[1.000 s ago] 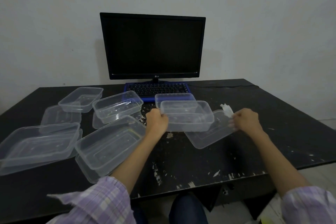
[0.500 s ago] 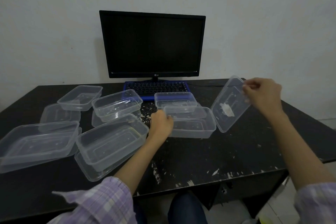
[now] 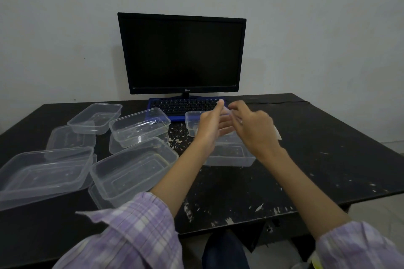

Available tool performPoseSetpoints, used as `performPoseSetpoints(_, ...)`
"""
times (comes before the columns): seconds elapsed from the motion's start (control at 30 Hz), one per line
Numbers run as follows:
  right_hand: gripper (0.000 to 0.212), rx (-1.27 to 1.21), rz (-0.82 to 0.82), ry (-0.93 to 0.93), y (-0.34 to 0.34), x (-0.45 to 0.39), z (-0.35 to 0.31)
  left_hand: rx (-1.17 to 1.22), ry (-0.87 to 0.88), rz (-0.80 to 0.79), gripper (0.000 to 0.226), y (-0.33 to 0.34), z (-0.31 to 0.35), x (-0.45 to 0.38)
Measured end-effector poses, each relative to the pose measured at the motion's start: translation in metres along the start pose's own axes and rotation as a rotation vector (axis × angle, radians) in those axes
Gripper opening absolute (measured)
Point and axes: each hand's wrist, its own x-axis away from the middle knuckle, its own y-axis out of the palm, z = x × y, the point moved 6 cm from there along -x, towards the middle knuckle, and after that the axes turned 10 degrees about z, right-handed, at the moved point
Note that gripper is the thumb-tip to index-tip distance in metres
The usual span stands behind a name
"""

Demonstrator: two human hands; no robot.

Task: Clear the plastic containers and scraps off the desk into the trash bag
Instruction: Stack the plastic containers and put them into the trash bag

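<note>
Both hands meet above the desk (image 3: 328, 170), blurred. The right hand (image 3: 254, 129) seems to hold a clear lid (image 3: 276, 133) by its edge, though its grip is hard to make out; the left hand (image 3: 211, 125), thumb raised, has relaxed fingers near it. A clear container (image 3: 229, 155) sits just beneath them, more containers (image 3: 133, 168) lie left, and a keyboard (image 3: 185, 106) and monitor (image 3: 181, 54) stand behind.

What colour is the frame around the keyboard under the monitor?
Blue: the keyboard has black keys in a blue frame, seen in the head view.
</note>
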Motion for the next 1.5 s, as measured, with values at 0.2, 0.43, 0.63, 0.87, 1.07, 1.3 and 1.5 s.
performPoseSetpoints(0.2,0.037,-0.129,-0.069,0.025,0.013,0.01,-0.007,-0.112,0.026,0.052,0.025,-0.012,-0.001,-0.007)
performPoseSetpoints(0.43,0.048,-0.101,-0.086,0.574,0.006,0.023,0.071,-0.05,-0.052,0.115,0.033,-0.04,0.003,-0.021)
performPoseSetpoints(0.63,0.045,-0.336,-0.225,0.965,0.017,0.052,0.093,-0.209,-0.016,0.18,0.026,-0.049,-0.003,-0.028)
performPoseSetpoints(0.87,0.033,-0.374,-0.231,0.948,0.023,0.058,0.089,-0.973,0.214,0.297,0.013,-0.06,0.007,-0.036)
performPoseSetpoints(1.07,0.032,-0.369,-0.24,0.986,0.03,0.068,0.088,-1.249,0.151,0.218,0.016,-0.056,-0.004,-0.029)
performPoseSetpoints(1.3,0.031,-0.439,-0.278,1.089,0.034,0.079,0.093,-1.247,0.114,0.21,0.016,-0.06,-0.01,-0.034)
performPoseSetpoints(1.5,0.029,-0.506,-0.315,1.174,0.037,0.081,0.094,-1.222,0.082,0.186,0.019,-0.061,-0.015,-0.033)
